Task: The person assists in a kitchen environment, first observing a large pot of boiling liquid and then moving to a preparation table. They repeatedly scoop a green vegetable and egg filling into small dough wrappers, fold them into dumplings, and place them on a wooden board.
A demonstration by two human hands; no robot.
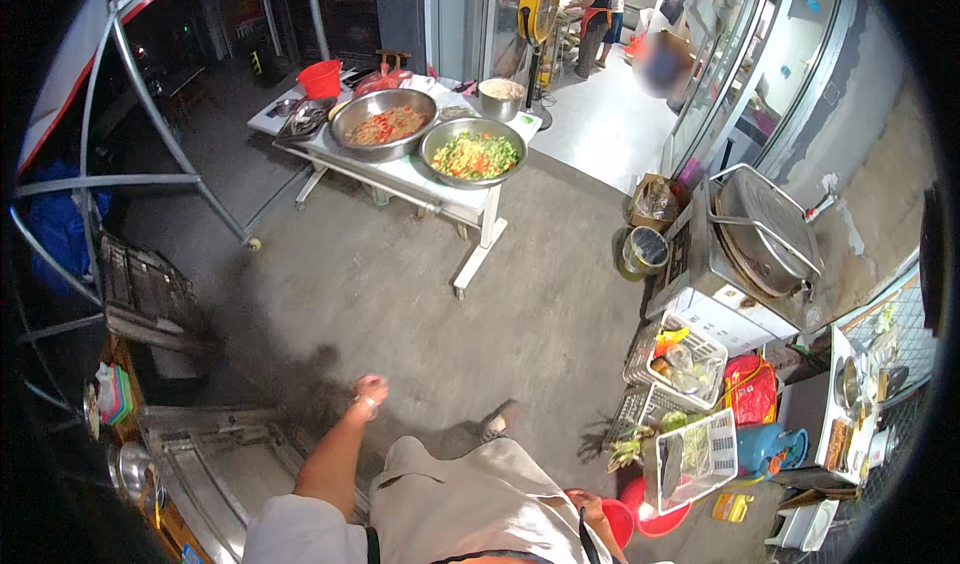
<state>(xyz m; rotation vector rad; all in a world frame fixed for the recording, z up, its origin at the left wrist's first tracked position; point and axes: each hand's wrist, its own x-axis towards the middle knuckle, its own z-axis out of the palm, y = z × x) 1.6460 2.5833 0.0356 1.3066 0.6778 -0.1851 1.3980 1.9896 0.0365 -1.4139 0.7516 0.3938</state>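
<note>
My left hand (371, 390) swings ahead of my body above the concrete floor (360, 301), its fingers loosely curled and no object visible in it. A bracelet or watch (366, 405) circles that wrist. Low at my right side is my right hand (590, 505), overlapping the edge of a red bucket (619, 523) in the picture; whether it grips anything is unclear. Farther ahead, a white table (476, 198) on castors carries a steel basin of reddish food mix (386, 125) and another of chopped green, yellow and red vegetables (476, 155).
Right of me stand a white crate of greens (697, 451), a second crate (641, 361), a blue gas cylinder (769, 450) and a large lidded steel cooker (769, 237). A dark metal cart (217, 455) lies left. Beyond the table are a yellow fan (540, 8), an open doorway and people (594, 16).
</note>
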